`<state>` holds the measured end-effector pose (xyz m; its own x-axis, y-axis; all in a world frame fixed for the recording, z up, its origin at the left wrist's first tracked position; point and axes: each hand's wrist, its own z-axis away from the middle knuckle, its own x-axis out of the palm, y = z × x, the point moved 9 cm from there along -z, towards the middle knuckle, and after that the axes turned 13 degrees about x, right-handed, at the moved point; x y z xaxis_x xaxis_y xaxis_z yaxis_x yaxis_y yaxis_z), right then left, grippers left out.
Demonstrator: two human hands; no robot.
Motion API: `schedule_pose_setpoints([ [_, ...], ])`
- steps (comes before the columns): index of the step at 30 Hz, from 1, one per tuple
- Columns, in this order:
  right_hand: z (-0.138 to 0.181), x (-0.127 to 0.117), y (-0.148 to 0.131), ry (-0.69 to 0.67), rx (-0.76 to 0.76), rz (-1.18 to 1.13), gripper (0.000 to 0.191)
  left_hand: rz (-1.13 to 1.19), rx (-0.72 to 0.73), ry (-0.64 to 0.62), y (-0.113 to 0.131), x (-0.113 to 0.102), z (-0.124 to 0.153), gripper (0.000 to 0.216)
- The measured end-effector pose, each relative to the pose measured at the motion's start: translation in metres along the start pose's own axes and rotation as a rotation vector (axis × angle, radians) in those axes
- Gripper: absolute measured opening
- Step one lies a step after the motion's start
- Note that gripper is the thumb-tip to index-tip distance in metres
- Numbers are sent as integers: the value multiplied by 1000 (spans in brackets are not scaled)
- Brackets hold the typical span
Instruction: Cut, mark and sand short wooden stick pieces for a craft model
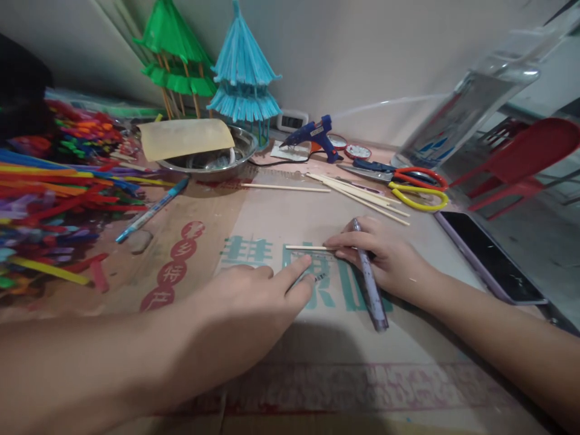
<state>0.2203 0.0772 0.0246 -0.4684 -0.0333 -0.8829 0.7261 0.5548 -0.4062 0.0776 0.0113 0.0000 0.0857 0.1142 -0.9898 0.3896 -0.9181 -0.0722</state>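
My right hand [378, 251] is closed around a purple patterned pen [369, 281], which slants down toward me. Its fingertips also touch the right end of a thin wooden stick [304, 247] lying on the cardboard. Just below the stick is a clear strip with dark markings [319, 278], which looks like a transparent ruler. My left hand [258, 302] has its index finger and thumb on this strip, with the other fingers curled; much of the strip is hidden by the hand or hard to see.
Behind my hands lie several loose wooden sticks [362, 194], scissors [408, 181] and a blue glue gun [317, 136]. A phone [492, 257] is on the right, near a clear bottle [453, 115]. Colourful pipe cleaners [54, 205], a metal bowl [212, 172] and green [176, 42] and blue [244, 66] tiered models stand left and behind.
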Motion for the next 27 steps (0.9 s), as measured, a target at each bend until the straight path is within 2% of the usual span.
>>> schedule_pose_setpoints([
  [6,0,0,2,-21,28,-20,19,-26,-8,-46,-1,-1,-1,48],
  [10,3,-2,0,-20,27,10,18,-64,-62,-68,4,2,1,48],
  [15,1,2,-3,-36,14,3,23,40,-128,-71,6,11,7,65],
  [20,-3,6,-5,-50,-3,-33,24,38,-98,-8,7,8,6,57],
  [27,-4,7,-6,-46,1,-30,25,-51,-73,-103,8,7,2,52],
])
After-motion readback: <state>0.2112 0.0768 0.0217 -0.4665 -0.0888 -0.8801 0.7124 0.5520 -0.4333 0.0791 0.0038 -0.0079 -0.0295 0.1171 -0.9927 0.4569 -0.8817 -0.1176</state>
